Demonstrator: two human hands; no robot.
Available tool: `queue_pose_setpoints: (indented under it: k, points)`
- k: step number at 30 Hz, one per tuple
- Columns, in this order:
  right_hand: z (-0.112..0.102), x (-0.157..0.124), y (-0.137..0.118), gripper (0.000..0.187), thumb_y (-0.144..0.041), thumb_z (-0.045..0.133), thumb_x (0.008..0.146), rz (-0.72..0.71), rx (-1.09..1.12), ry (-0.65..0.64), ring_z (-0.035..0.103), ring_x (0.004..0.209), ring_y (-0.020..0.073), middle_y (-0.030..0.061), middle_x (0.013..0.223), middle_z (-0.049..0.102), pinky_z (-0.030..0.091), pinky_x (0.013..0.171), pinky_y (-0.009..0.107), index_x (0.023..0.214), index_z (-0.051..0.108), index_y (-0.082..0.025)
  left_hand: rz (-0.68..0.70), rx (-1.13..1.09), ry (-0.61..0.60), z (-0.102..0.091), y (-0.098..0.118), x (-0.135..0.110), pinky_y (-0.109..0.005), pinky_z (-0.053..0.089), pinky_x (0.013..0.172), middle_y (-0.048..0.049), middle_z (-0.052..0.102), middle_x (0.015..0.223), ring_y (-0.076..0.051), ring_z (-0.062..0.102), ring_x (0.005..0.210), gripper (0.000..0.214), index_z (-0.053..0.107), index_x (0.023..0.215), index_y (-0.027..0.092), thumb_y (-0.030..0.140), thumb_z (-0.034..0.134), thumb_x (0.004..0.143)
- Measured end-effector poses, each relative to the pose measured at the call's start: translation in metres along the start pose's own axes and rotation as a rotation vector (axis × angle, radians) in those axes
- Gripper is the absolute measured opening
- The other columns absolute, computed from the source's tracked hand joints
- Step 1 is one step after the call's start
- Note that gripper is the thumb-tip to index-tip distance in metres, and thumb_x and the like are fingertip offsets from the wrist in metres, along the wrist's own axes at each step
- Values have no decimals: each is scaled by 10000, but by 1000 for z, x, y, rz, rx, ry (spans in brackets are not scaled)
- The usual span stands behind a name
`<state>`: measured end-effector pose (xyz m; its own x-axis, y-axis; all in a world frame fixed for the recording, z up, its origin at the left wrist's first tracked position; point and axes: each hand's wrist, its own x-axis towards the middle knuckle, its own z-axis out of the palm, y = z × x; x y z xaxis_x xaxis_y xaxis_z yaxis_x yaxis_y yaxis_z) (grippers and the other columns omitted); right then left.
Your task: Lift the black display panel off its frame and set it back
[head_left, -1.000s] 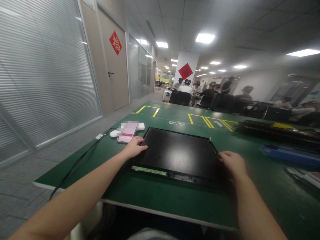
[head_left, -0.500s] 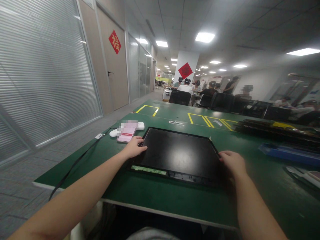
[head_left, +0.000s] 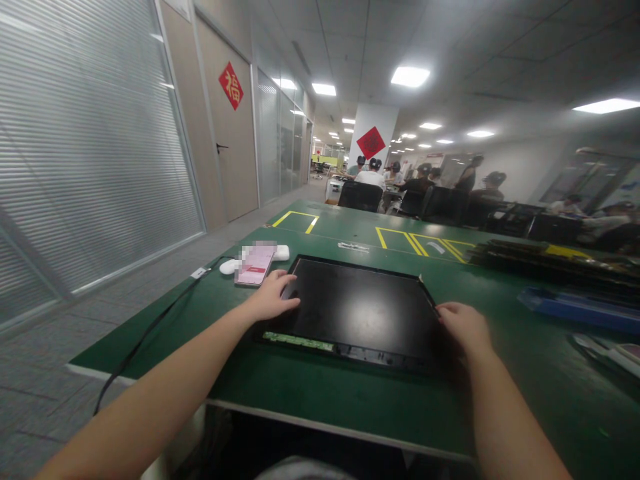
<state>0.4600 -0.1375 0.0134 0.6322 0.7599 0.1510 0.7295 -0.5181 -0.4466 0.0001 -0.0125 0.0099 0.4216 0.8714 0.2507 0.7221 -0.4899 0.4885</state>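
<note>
Black panel [head_left: 365, 300], hands [head_left: 270, 298] [head_left: 464, 325] at edges (green tabletop [head_left: 320, 393] around)

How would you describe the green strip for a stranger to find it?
On the green table, find the black panel between the left hand and right hand. The strip runs along the left part of its near side; its pale green sets it apart from the dark section beside it.

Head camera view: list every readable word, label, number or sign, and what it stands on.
"福": red diamond sign on the wooden door.
Too blurred to read: red diamond on the pillar, white pillar behind it.
Too small to read: smartphone screen.
</note>
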Motion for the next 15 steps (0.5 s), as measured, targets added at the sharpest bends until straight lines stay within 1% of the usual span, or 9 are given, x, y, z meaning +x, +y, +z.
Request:
queue_pose_setpoints:
  k: [2, 4, 7, 10, 15]
  points:
    - [0, 1, 0, 353, -382, 514, 760, 9, 0, -5, 687, 886, 259, 84, 938, 765, 472, 688, 323, 929, 803, -271, 102, 11, -81, -6, 4, -4, -497, 345, 1167, -184, 477, 1456, -378, 447, 1374, 670, 629, 1308, 164, 493, 714, 732]
    - [0, 1, 0, 353, -381, 515, 760, 16, 5, -7, 684, 897, 259, 82, 939, 765, 475, 697, 322, 928, 803, -267, 187, 3, -177, -12, 7, -7, -511, 344, 1163, -171, 463, 1491, -382, 421, 1397, 668, 633, 1315, 206, 500, 743, 725]
    - [0, 0, 0, 353, -381, 514, 765, 8, 12, -3, 680, 901, 257, 80, 927, 765, 472, 706, 320, 930, 802, -259, 231, -27, -302, -20, 11, -12, -506, 362, 1147, -160, 428, 1536, -375, 399, 1420, 686, 618, 1346, 245, 497, 764, 725]
    - [-1, -1, 1, 349, -374, 522, 764, 23, 45, -11, 680, 882, 247, 74, 930, 766, 469, 698, 313, 936, 801, -253, 247, -59, -352, -27, 14, -14, -496, 363, 1146, -142, 422, 1552, -370, 389, 1431, 723, 612, 1360, 267, 486, 799, 696]
    - [0, -1, 2, 329, -364, 533, 771, 39, 77, -10, 687, 847, 236, 61, 916, 771, 466, 671, 303, 927, 801, -254, 286, -92, -362, -32, 18, -16, -478, 371, 1144, -127, 477, 1517, -355, 433, 1405, 708, 637, 1332, 272, 454, 827, 674]
